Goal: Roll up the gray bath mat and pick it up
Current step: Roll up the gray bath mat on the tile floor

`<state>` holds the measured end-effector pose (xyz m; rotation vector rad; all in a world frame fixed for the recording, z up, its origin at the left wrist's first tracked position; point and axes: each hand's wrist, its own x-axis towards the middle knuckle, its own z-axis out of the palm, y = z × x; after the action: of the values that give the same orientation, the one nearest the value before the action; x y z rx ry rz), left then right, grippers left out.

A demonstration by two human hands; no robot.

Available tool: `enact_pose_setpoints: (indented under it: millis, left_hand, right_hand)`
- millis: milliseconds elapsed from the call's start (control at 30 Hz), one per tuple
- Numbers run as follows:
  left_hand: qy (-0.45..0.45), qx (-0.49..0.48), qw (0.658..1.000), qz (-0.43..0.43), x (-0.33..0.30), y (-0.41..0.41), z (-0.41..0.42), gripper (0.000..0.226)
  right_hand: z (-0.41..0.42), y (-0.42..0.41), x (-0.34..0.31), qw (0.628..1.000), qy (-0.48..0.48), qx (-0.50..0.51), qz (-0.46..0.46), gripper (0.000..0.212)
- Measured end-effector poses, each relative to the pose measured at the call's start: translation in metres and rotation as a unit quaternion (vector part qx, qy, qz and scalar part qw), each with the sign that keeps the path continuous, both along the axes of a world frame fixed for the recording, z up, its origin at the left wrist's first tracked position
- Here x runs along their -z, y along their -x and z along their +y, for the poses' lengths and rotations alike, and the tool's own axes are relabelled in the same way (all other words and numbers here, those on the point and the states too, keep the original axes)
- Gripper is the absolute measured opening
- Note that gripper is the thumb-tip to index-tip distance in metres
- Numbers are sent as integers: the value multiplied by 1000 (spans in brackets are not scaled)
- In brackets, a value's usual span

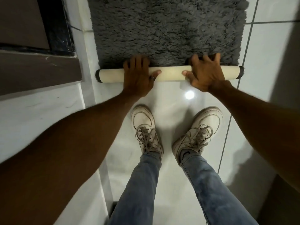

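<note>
While most of the gray bath mat (168, 30) lies flat and shaggy across the upper middle of the frame, its near edge is already turned into a slim roll (170, 75) whose cream backing faces out, with dark pile showing at both ends. That roll runs left to right across the centre of the frame, square to the person's reach, and the unrolled mat stretches away from it toward the top edge. The left hand (138, 75) rests palm-down over the roll left of centre, fingers draped over its far side and thumb lying along the cream surface. The right hand (206, 72) sits right of centre, fingers splayed and arched onto the pile just beyond the roll, thumb pressed to the backing. Neither hand is closed round the roll; both press on it from above. They sit about equally far from the roll's middle, so neither is clearly nearer. The coming push, I judge, must go straight toward the top of the frame, evenly on both sides, or the roll will skew on the glossy white tile floor (172, 101).
</note>
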<state>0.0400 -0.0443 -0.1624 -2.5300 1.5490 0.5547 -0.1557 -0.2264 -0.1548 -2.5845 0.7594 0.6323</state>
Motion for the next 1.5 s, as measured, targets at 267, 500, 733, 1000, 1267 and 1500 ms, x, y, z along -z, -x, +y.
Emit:
enact_pose_setpoints:
  millis: [267, 500, 733, 1000, 1267, 1500]
  left_hand:
    - [12, -10, 1000, -8, 13, 56, 5, 65]
    - [39, -13, 999, -12, 14, 32, -15, 70]
    - [75, 13, 997, -20, 17, 13, 6, 61]
    - [111, 24, 993, 16, 3, 12, -1, 56]
    - [58, 22, 998, 0, 10, 48, 19, 58]
    - [70, 45, 996, 10, 15, 18, -4, 59]
  right_hand:
    - [-7, -19, -3, 999, 34, 23, -11, 57]
    - [52, -8, 0, 999, 30, -37, -22, 76]
    - [27, -33, 6, 997, 50, -26, -48, 58]
    - [-15, -40, -3, 981, -188, -24, 36, 53]
    - [33, -15, -7, 998, 16, 43, -39, 62]
    - [72, 6, 8, 994, 101, 34, -34, 81]
